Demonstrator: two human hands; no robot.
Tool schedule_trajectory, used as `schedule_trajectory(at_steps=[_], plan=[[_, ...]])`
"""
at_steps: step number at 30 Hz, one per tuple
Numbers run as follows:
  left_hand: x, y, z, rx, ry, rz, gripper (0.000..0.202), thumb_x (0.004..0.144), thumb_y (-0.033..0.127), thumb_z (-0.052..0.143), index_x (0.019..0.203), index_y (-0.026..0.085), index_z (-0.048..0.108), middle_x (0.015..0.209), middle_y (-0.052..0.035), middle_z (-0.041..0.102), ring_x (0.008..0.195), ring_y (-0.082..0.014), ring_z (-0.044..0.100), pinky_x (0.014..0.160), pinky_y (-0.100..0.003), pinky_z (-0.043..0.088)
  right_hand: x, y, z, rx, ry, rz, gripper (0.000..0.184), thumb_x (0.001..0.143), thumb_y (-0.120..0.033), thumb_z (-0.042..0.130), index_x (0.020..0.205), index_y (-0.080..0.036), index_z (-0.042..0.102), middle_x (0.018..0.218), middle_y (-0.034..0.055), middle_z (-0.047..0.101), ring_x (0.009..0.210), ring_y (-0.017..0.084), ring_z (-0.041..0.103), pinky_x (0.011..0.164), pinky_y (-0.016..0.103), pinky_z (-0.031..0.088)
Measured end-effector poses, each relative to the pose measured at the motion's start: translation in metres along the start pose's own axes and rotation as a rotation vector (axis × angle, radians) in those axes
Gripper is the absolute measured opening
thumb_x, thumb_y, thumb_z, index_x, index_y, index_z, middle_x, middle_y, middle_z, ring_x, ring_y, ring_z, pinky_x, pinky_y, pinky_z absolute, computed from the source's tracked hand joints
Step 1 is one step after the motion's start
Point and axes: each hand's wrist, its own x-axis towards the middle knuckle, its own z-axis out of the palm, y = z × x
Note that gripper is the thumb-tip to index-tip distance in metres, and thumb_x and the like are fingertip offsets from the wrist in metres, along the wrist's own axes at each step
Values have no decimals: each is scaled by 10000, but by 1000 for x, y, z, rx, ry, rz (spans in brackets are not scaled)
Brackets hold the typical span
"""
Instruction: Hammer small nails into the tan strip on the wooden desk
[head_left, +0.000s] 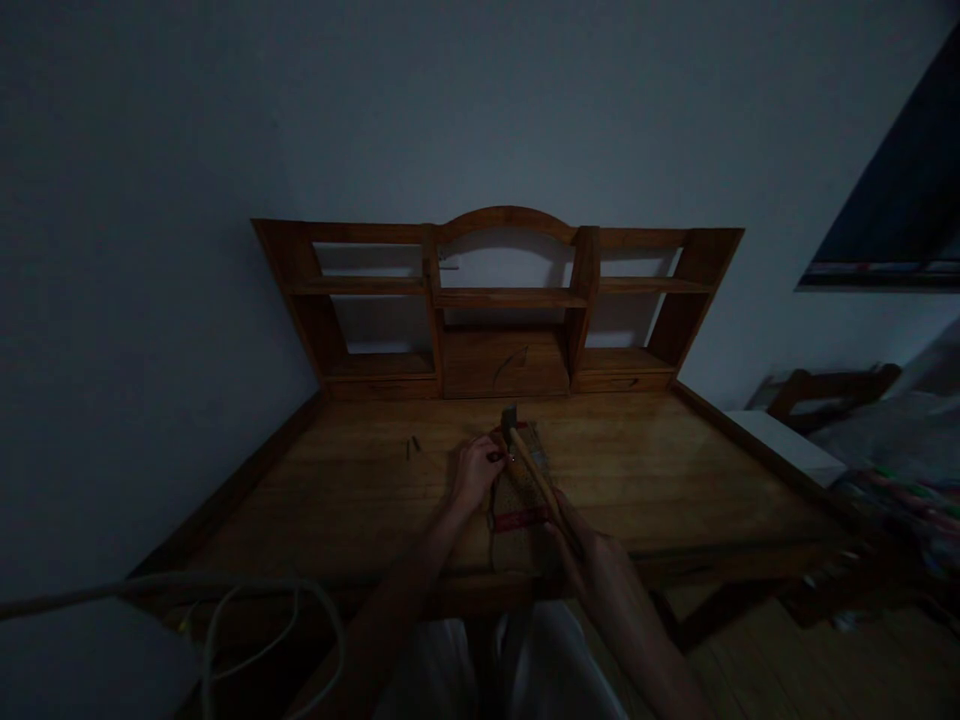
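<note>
My right hand (589, 545) is wrapped round the wooden handle of a hammer (536, 475). The hammer's dark metal head is just right of my left hand (475, 470), above a brown cloth or bag with red bands (517, 520) that lies flat on the desk. The fingers of my left hand are pinched together over the cloth's left edge. A small dark piece shows at those fingertips; its kind is too dim to make out. Two small, thin dark pieces (412, 446) lie on the wood to the left.
The wooden desk (660, 470) has a shelf unit (510, 298) along its back, against the wall. A pale cable (247, 580) loops at the lower left. A chair (832, 390) and a white surface (795, 445) stand off to the right.
</note>
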Motion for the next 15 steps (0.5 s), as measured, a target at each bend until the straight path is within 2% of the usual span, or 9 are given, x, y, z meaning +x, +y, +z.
schedule_trajectory(at_steps=[5, 11, 15], plan=[[0, 2, -1, 11, 0, -5, 102, 764, 229, 681, 678, 174, 684, 738, -12, 627, 731, -143, 569, 692, -252, 412, 0, 1, 0, -7, -89, 35, 488, 977, -390, 352, 1402, -171, 450, 727, 97, 739, 648, 241, 721, 496, 234, 462], [0, 12, -4, -19, 44, 3, 108, 753, 128, 653, 655, 173, 653, 745, -12, 605, 751, -141, 563, 695, -247, 422, 0, -2, -2, -20, -91, 47, 518, 983, -378, 333, 1448, -152, 376, 738, 108, 739, 662, 249, 721, 522, 247, 471], [0, 15, -5, -69, 41, 16, 108, 780, 140, 644, 679, 170, 664, 762, -19, 610, 764, -141, 570, 706, -250, 433, 0, -1, -1, 23, -93, 46, 524, 980, -394, 347, 1443, -151, 384, 789, 123, 744, 711, 256, 723, 541, 252, 480]])
